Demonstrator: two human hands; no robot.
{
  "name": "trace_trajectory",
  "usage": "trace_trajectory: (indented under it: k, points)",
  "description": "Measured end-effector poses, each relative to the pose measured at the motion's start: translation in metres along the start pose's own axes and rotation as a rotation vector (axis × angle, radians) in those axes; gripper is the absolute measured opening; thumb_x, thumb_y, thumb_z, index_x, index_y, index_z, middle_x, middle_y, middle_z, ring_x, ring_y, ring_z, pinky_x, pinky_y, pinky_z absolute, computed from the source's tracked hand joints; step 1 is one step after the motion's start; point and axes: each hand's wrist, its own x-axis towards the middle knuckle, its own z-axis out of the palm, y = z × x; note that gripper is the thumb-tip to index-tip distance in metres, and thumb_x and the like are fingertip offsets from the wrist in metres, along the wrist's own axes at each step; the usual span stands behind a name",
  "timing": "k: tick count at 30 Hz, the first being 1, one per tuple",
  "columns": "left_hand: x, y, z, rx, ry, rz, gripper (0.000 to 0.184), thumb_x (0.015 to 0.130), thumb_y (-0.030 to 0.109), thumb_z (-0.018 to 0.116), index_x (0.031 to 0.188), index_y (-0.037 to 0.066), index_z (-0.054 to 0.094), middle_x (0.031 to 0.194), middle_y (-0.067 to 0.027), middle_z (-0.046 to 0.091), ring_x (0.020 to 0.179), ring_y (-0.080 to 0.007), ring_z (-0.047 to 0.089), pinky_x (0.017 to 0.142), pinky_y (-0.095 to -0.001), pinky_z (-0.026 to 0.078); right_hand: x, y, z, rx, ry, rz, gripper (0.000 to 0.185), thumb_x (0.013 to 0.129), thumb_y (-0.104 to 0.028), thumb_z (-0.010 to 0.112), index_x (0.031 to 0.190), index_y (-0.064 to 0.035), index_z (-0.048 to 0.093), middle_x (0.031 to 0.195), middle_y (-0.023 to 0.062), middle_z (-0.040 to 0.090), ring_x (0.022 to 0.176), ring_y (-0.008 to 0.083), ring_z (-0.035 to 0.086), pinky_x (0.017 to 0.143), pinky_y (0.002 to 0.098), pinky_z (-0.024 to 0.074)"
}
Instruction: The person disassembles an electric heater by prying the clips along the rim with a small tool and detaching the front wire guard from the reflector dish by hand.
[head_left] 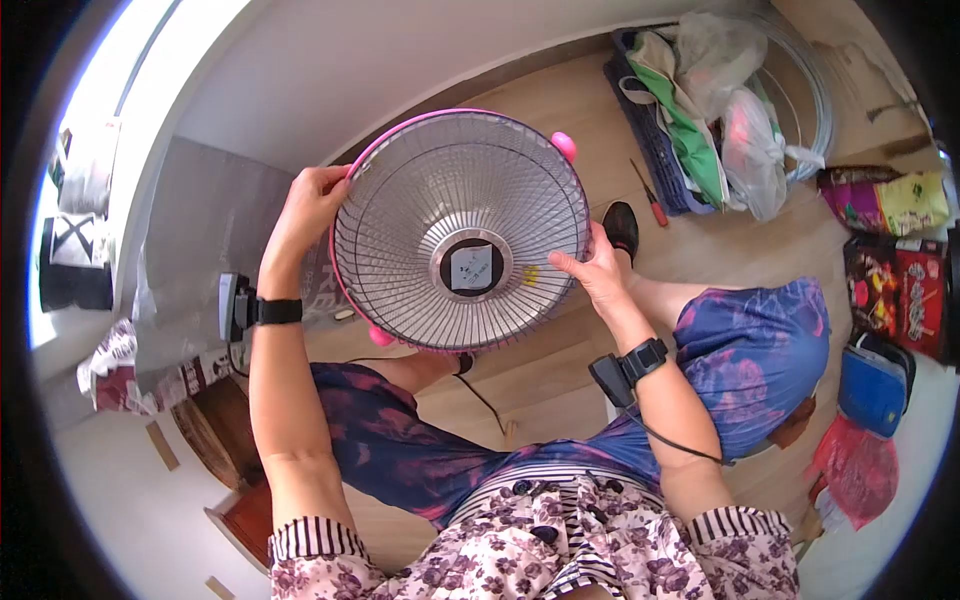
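Observation:
A round dish heater (400, 240) with a pink rim and a wire guard faces up in front of me. A pale label (471, 268) sits at its silver-ringed centre. Pink knobs stick out from the rim at the upper right and lower left. My left hand (318, 200) pinches the rim at the upper left, thumb and fingers closed on it. On the right side, my right hand (603, 272) grips the rim, its thumb lying over the wire guard; its other fingers are partly hidden behind the edge.
A red-handled screwdriver (652, 200) lies on the wooden floor beside my shoe (620, 232). Folded bags (670, 120), plastic bags and coiled tubing (822, 120) stand at the back right. Packages (900, 290) line the right; a grey sheet (200, 240) leans at the left.

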Motion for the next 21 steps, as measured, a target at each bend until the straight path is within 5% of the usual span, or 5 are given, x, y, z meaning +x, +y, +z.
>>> trace_trajectory:
  k: [7, 10, 12, 18, 21]
  points:
    - [-0.002, 0.013, -0.003, -0.059, -0.054, -0.075, 0.029, 0.090, 0.011, 0.056, 0.110, -0.009, 0.061, 0.075, 0.0036, 0.056, 0.067, -0.0039, 0.047, 0.059, -0.0212, 0.040, -0.001, -0.003, 0.004, 0.020, 0.066, -0.024, 0.086, 0.068, -0.038, 0.084, 0.127, 0.0059, 0.039, 0.119, 0.0166, 0.054, 0.110, 0.0243, 0.053, 0.097, 0.0357, 0.0413]
    - [-0.002, 0.016, -0.001, -0.199, -0.068, -0.164, 0.030, 0.091, 0.012, 0.057, 0.114, -0.007, 0.061, 0.080, 0.0030, 0.060, 0.068, -0.0048, 0.050, 0.061, -0.0211, 0.042, -0.003, -0.004, 0.007, -0.630, 0.381, -0.301, 0.084, 0.068, -0.038, 0.083, 0.126, 0.0046, 0.040, 0.115, 0.0189, 0.053, 0.110, 0.0309, 0.050, 0.096, 0.0398, 0.0402]
    - [-0.002, 0.006, -0.003, -0.344, -0.073, -0.199, 0.031, 0.092, 0.014, 0.057, 0.116, -0.004, 0.061, 0.083, 0.0027, 0.061, 0.069, -0.0056, 0.052, 0.061, -0.0215, 0.043, -0.007, -0.020, 0.010, -0.695, 0.427, -0.413, 0.081, 0.067, -0.037, 0.082, 0.125, 0.0029, 0.042, 0.114, 0.0194, 0.051, 0.110, 0.0338, 0.047, 0.096, 0.0415, 0.0391]
    - [0.003, -0.019, -0.002, -0.436, -0.138, -0.220, 0.032, 0.094, 0.019, 0.055, 0.118, -0.001, 0.061, 0.094, -0.0014, 0.065, 0.080, -0.0076, 0.057, 0.070, -0.0224, 0.047, -0.015, -0.039, 0.029, -0.785, 0.319, -0.541, 0.069, 0.066, -0.033, 0.082, 0.118, -0.0007, 0.049, 0.113, 0.0170, 0.048, 0.108, 0.0329, 0.045, 0.095, 0.0427, 0.0374]
    - [-0.002, -0.003, -0.005, -0.345, -0.142, -0.169, 0.032, 0.094, 0.022, 0.056, 0.117, 0.001, 0.062, 0.095, -0.0016, 0.066, 0.082, -0.0075, 0.058, 0.071, -0.0231, 0.049, -0.018, -0.041, 0.037, -0.887, 0.252, -0.526, 0.080, 0.065, -0.035, 0.083, 0.125, -0.0008, 0.044, 0.122, 0.0192, 0.045, 0.115, 0.0357, 0.043, 0.100, 0.0440, 0.0347]
